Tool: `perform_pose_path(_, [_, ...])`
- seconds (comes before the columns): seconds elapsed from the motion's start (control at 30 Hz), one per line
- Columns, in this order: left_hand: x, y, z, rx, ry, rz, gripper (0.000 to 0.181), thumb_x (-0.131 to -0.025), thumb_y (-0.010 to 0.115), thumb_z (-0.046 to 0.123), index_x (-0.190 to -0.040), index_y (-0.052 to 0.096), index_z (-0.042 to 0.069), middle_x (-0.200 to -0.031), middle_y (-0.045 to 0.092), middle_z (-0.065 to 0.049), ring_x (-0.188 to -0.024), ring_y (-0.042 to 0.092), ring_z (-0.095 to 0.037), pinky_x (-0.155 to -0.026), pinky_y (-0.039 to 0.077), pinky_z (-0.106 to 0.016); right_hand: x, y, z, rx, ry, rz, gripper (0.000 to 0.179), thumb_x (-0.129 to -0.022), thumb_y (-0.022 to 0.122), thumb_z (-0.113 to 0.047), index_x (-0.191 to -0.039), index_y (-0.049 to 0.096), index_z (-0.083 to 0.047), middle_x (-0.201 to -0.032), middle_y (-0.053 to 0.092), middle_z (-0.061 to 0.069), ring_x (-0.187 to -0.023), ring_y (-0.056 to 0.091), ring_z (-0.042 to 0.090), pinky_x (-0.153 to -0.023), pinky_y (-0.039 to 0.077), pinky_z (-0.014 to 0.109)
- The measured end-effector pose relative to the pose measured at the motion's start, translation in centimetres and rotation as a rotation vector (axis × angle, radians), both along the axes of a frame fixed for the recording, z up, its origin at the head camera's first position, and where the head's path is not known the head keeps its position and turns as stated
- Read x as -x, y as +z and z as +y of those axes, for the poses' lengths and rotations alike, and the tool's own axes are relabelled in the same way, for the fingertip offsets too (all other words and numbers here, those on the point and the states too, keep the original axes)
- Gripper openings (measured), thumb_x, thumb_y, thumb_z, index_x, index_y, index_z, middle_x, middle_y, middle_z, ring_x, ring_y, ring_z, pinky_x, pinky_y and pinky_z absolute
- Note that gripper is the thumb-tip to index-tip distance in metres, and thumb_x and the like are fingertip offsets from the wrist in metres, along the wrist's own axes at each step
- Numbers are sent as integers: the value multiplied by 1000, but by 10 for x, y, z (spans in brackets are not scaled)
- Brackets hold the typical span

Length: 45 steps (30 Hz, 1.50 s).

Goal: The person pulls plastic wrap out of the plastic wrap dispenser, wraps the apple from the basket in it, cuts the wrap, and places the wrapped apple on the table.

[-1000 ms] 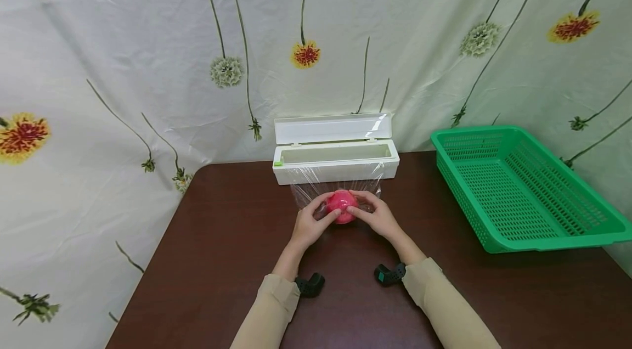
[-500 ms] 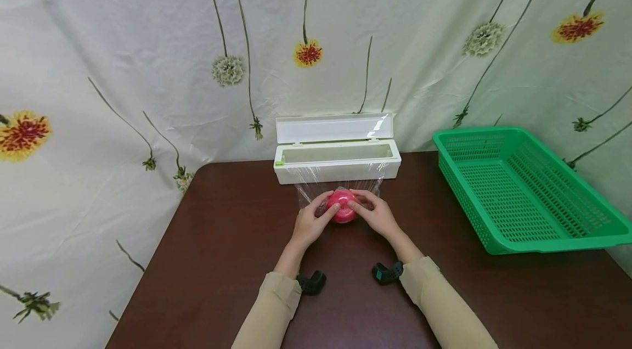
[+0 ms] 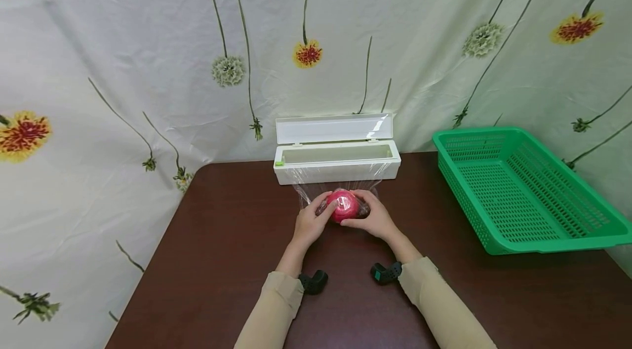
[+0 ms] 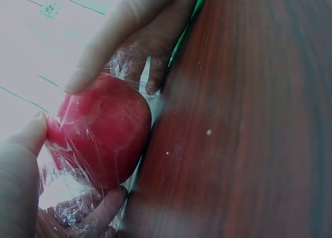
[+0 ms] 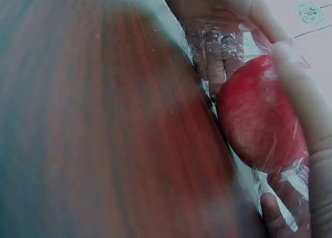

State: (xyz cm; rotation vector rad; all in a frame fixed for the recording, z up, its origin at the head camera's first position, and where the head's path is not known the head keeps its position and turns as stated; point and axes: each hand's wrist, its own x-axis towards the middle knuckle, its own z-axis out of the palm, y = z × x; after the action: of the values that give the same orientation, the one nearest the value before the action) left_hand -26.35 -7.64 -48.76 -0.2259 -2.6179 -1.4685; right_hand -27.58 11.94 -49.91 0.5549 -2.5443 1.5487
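A red, round fruit (image 3: 344, 205), glossy under clear cling film (image 4: 72, 176), is between both hands just above the brown table. My left hand (image 3: 308, 224) grips its left side, with the thumb on the upper face. On the other side my right hand (image 3: 377, 220) holds it, its thumb at the near lower edge and its fingers behind the crumpled film. The film (image 3: 306, 190) stretches back from the fruit to the front of a white cling film dispenser (image 3: 338, 174), whose lid is raised. The wrist views show film bunched at both ends of the fruit (image 5: 259, 119).
On the right of the table stands a green plastic basket (image 3: 523, 243) with slotted sides. Behind the table hangs a white curtain (image 3: 187, 20) printed with flowers. The brown table top (image 3: 222, 250) extends around the hands.
The right thumb has moved down from the fruit's top face to its near edge, baring more of the face. The left hand stays almost in place.
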Motion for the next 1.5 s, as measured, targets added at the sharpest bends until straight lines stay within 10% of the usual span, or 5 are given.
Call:
perform_pose_path(0.47, [1,-2,2,31,24,10,55,-88,50,60,-130,57,25,-127,59,-6,-113,55,-29,-93,41,-53,1,-4,-3,-42,-6,-23,80,-65,87,-29,-132,46,-11,-127,53,8,-114,52,24,-96,44,44])
perform_pose_path(0.77, [0,-3,2,55,37,256,58,-87,59,48,-128,56,7,-136,45,-9,-126,40,-27,-101,35,-52,2,-3,-3,-44,-32,-23,79,-65,87,-33,-131,49,-11,-124,56,8,-111,54,25,-94,44,46])
perform_pose_path(0.93, [-4,0,3,32,-75,348,64,-77,74,43,-130,56,13,-141,42,-8,-128,38,-29,-98,35,-58,1,-4,-2,-42,-16,-21,76,-69,85,-29,-132,49,-9,-125,56,10,-113,53,26,-95,43,47])
perform_pose_path(1.5, [-7,-2,4,-69,-266,235,69,-77,78,30,-137,49,16,-144,39,-15,-128,41,-28,-96,43,-47,0,-3,2,-45,-12,-29,71,-68,84,-28,-129,53,-6,-121,59,13,-107,56,27,-90,48,45])
